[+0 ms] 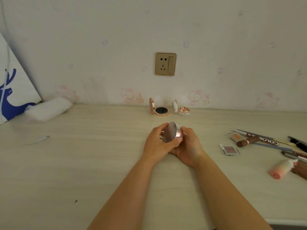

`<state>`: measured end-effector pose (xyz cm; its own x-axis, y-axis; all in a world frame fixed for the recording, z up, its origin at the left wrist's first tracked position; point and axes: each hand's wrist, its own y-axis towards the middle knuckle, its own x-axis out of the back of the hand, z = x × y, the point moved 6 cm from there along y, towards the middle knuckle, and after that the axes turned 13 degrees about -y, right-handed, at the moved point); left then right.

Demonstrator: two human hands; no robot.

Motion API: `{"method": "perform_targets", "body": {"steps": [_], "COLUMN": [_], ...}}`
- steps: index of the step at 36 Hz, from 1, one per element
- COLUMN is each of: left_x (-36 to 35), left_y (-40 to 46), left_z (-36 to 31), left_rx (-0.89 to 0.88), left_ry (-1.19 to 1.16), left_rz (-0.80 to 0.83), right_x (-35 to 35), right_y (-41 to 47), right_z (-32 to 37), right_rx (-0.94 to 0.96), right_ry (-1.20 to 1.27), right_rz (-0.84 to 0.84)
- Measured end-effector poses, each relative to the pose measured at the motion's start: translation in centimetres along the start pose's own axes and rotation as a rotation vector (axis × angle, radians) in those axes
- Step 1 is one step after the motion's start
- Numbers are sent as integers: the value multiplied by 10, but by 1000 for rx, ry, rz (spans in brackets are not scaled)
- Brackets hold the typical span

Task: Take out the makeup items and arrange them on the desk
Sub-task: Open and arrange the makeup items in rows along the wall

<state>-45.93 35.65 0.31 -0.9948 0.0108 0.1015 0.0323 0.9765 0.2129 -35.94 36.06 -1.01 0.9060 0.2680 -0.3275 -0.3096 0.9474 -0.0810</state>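
Observation:
A round silver compact (pixel 171 132) is held over the middle of the desk (pixel 83 163), tilted on edge with its lid partly lifted. My left hand (pixel 157 145) grips its lid side and my right hand (pixel 187 146) cups its base from below. Two opened compacts stand at the back by the wall: a rose-gold compact (pixel 159 109) with a black puff and a white patterned compact (pixel 181 109). At the right lie a small orange palette (pixel 235 136), a pink eyeshadow palette (pixel 230 149), a brown lipstick (pixel 247 141), several pencils and brushes (pixel 274 143) and a pink tube (pixel 282 170).
A white bag with a blue deer print (pixel 11 90) leans at the far left, with a white packet (pixel 48 108) beside it. A small pale item (pixel 39 139) lies on the left of the desk. A wall socket (pixel 165 64) is above the compacts. The desk's front edge (pixel 285 221) shows at lower right.

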Motion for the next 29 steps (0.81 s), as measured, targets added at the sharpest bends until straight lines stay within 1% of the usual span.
{"method": "perform_targets", "body": {"steps": [4, 10, 16, 21, 27, 29], "left_x": [4, 4, 3, 2, 3, 3], "left_y": [-1, 0, 1, 0, -1, -1], "left_z": [-1, -1, 5, 2, -1, -1], "left_rx": [35, 59, 89, 78, 40, 37], "left_ry": [-99, -118, -132, -120, -133, -141], "left_rz": [23, 14, -5, -8, 17, 19], "right_x": [2, 0, 2, 1, 1, 3], "right_y": [-3, -2, 0, -1, -3, -3], "right_z": [0, 1, -2, -2, 1, 1], "right_rx": [37, 38, 12, 2, -1, -16], "right_ry": [-27, -120, -165, -183, -124, -155], "right_rz": [28, 36, 6, -13, 1, -12]}}
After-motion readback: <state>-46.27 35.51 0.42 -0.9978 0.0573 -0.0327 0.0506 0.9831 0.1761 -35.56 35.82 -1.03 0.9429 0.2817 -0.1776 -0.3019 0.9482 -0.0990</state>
